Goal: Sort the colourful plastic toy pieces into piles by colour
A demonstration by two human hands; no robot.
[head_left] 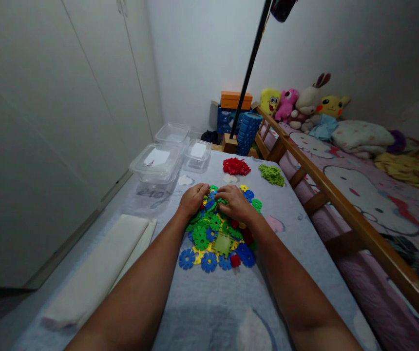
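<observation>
A heap of interlocking plastic discs [200,236] in green, blue, yellow and red lies on the patterned cloth before me. At its far left edge rests my left hand [194,199], fingers extended and touching the pieces, with no piece visible in its grip. My right hand [237,202] reaches over the upper part of the heap, its fingers bent and apart above green pieces. On the near side of the heap lie a pale green square piece [222,244] and a small red piece [235,261]. Some discs are hidden beneath my hands.
A red pile [236,166] and a light green pile [271,174] of small pieces lie beyond the heap. Lidded clear containers [158,163] stand at left, behind folded white cloth [103,263]. A wooden bed rail [315,183] borders the right side; a black pole [249,68] rises behind.
</observation>
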